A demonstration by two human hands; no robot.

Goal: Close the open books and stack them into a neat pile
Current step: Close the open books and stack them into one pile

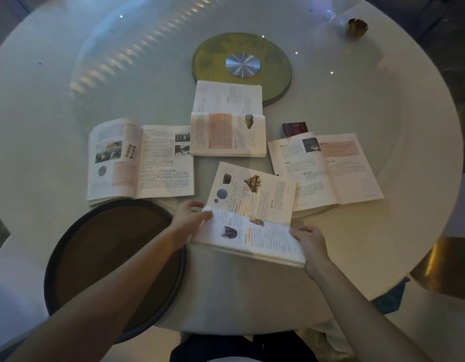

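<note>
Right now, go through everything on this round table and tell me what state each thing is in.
Nearest open book: half folded, held by left hand and right hand.
Left open book: open flat.
Middle open book: open flat.
Right open book: open flat.
Round dark tray: empty.
Small dark red box: closed.

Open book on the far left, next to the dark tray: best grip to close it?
Take the left open book by its left page block's outer edge, coming from the left. It lies flat with the spine running toward and away from the person, and that side is bare table. The right edge touches the middle book; the near edge meets the tray. Probably fold left half over right.
</note>
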